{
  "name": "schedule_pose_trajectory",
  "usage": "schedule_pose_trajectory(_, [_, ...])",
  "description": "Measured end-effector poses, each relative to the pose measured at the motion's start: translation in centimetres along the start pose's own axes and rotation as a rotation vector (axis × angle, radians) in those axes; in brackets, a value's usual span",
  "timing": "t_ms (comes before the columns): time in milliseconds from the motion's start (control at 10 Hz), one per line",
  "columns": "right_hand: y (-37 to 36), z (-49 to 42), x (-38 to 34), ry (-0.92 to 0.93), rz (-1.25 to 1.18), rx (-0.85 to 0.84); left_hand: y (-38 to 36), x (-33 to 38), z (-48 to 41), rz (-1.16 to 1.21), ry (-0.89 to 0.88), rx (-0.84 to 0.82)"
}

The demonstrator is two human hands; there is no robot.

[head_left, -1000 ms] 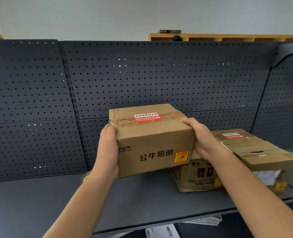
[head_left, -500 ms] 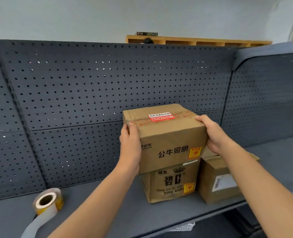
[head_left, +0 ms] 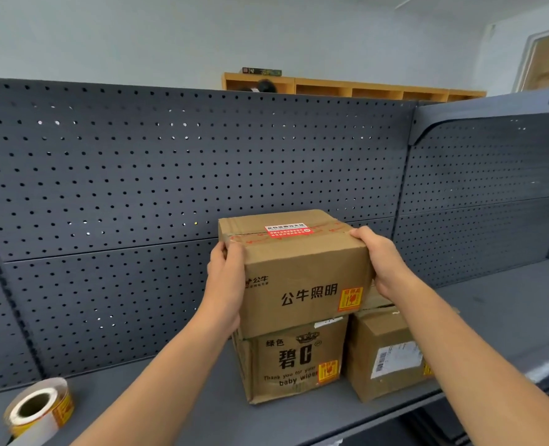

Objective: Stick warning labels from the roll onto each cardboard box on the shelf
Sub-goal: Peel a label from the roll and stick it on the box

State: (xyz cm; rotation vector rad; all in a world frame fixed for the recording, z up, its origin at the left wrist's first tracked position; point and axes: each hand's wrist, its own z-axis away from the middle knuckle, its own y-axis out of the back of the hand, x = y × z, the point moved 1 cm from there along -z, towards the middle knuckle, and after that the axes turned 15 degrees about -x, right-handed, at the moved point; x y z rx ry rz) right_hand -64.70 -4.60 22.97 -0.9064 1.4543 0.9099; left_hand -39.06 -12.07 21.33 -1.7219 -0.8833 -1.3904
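Top box point(head_left: 298, 278) sits directly on the lower box point(head_left: 292, 365), slightly overhanging its right side. The left hand point(head_left: 226, 278) and right hand point(head_left: 382, 259) clamp the top box's two ends, fingers curled over its upper edges. Each of these boxes carries a yellow warning label point(head_left: 350, 299) at the front lower right corner. The third box point(head_left: 385, 355) stands just right of the lower box. The label roll point(head_left: 38, 407) lies on the shelf point(head_left: 170, 397), well left of the lower box.

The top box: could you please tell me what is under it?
A baby-wipes box on the shelf, yellow label on its front. Its top is covered by the top box.
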Motion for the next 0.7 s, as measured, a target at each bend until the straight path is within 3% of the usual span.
schedule_pose_trajectory(400, [-0.4,0.6,-0.1,0.195,0.226,0.172,1.8,1.8,2.0,-0.385,-0.129,0.038])
schedule_pose_trajectory(700, [-2.1,4.9,-2.7,0.519,0.689,0.313,3.2,4.3,5.6,-0.959,-0.481,0.14])
